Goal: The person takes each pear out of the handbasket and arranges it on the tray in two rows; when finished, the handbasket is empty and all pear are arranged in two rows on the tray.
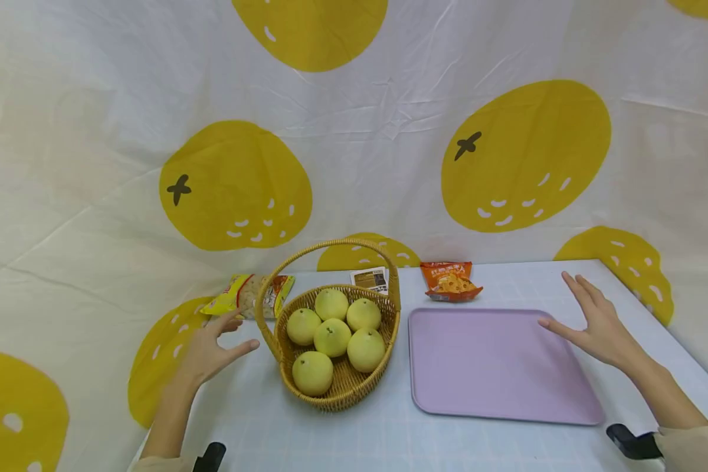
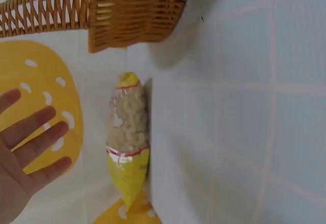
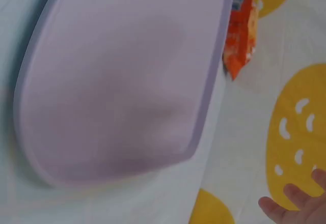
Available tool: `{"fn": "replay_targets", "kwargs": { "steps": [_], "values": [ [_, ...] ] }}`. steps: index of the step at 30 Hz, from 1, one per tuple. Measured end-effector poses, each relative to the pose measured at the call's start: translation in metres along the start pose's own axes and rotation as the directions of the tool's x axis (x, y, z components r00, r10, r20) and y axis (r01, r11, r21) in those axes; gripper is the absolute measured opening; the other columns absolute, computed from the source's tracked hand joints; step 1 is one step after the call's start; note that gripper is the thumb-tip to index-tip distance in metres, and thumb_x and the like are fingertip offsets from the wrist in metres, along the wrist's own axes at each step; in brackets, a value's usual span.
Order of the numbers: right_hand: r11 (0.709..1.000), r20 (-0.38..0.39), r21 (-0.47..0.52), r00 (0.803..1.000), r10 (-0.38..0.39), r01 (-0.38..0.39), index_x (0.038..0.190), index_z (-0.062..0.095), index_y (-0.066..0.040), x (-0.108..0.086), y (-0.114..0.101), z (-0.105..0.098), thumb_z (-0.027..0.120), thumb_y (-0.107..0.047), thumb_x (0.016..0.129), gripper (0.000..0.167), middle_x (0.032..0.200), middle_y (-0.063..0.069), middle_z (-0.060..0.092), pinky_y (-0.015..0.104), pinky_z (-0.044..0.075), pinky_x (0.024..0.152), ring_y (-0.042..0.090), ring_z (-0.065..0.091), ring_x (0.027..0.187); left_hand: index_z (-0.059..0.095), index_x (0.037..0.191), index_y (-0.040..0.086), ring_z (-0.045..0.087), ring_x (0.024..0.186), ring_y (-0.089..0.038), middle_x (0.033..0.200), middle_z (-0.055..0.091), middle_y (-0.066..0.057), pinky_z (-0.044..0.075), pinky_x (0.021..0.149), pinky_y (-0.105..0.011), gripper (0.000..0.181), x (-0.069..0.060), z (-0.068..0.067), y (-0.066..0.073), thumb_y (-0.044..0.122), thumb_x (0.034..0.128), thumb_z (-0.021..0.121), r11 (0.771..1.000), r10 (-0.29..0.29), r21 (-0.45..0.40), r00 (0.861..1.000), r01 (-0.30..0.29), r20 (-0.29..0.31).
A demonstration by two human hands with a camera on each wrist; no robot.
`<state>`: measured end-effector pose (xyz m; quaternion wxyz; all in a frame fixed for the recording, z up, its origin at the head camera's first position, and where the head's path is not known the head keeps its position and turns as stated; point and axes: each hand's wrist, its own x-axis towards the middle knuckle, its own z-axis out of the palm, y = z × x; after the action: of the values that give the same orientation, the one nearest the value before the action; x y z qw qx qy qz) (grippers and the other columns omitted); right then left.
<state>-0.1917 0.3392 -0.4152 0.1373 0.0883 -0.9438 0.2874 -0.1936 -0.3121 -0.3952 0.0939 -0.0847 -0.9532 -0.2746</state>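
A woven wicker basket [image 1: 332,401] with a tall arched handle holds several round, pale yellow-green fruits [image 1: 332,337]. My left hand [image 1: 209,351] hovers to the left of it, fingers spread and thumb toward the basket, touching nothing. Close beyond that hand lies a yellow-ended clear bag [image 2: 130,122] of pale curled snacks. On the right is a flat lilac tray [image 1: 495,367] with a raised rim. My right hand [image 1: 602,324] is held above its right edge, fingers apart and holding nothing; only some of its fingertips [image 3: 291,191] show in the right wrist view.
An orange snack packet [image 1: 451,282] lies behind the tray. A small printed card or packet [image 1: 370,280], partly hidden, sits behind the basket. A fruit-patterned cloth [image 1: 383,164] hangs along the back and left of the pale checked table [image 1: 354,439].
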Motion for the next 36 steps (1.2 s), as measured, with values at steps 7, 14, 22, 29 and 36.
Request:
{"fn": "replay_targets", "kwargs": {
  "steps": [7,14,22,29,36],
  "values": [
    [0.987,0.051,0.142,0.995,-0.080,0.073,0.152,0.012,-0.012,0.004,-0.033,0.029,0.075,-0.027,0.080,0.098,0.142,0.034,0.027,0.067,0.044,0.079,0.053,0.042,0.113,0.044,0.137,-0.001,0.056,0.115,-0.021,0.128,0.054,-0.025,0.049,0.091,-0.048,0.060,-0.003,0.030,0.003,0.007,0.0837,0.070,0.878,0.109,-0.468,0.994,-0.102,-0.012],
    [0.945,0.065,0.269,0.975,-0.211,0.187,0.150,0.025,-0.014,0.004,-0.073,0.070,0.080,-0.025,0.076,0.093,0.140,0.025,0.039,0.048,0.055,0.075,0.043,0.051,0.113,0.035,0.140,-0.009,0.046,0.126,-0.026,0.140,0.036,-0.033,0.049,0.090,-0.023,0.065,0.002,0.055,0.006,-0.001,0.0837,0.067,0.729,0.139,-0.681,0.989,-0.068,0.050],
    [0.872,0.099,0.428,0.947,-0.305,0.236,0.145,0.035,-0.013,0.011,-0.117,0.094,0.081,-0.025,0.075,0.085,0.137,0.018,0.047,0.046,0.054,0.081,0.036,0.049,0.118,0.038,0.139,-0.008,0.033,0.131,-0.041,0.144,0.035,-0.026,0.043,0.094,-0.017,0.064,0.003,0.069,0.004,0.000,0.0828,0.068,0.725,0.114,-0.688,0.990,-0.027,0.081],
    [0.807,0.122,0.517,0.908,-0.401,0.287,0.143,0.038,-0.010,0.021,-0.148,0.105,0.082,-0.025,0.073,0.084,0.141,0.013,0.045,0.044,0.053,0.085,0.032,0.050,0.118,0.039,0.137,-0.009,0.044,0.126,-0.035,0.136,0.044,-0.030,0.047,0.092,-0.022,0.063,-0.002,0.069,0.003,0.000,0.0824,0.069,0.721,0.126,-0.692,0.989,-0.038,0.077],
    [0.761,0.128,0.538,0.856,-0.500,0.363,0.140,0.040,0.000,0.032,-0.167,0.123,0.081,-0.025,0.074,0.081,0.140,0.017,0.045,0.045,0.052,0.086,0.032,0.051,0.118,0.038,0.135,-0.012,0.060,0.111,-0.027,0.121,0.057,-0.029,0.053,0.084,-0.027,0.061,-0.003,0.060,0.003,-0.001,0.0834,0.068,0.692,0.102,-0.722,0.991,-0.008,0.087]
  ]
}}
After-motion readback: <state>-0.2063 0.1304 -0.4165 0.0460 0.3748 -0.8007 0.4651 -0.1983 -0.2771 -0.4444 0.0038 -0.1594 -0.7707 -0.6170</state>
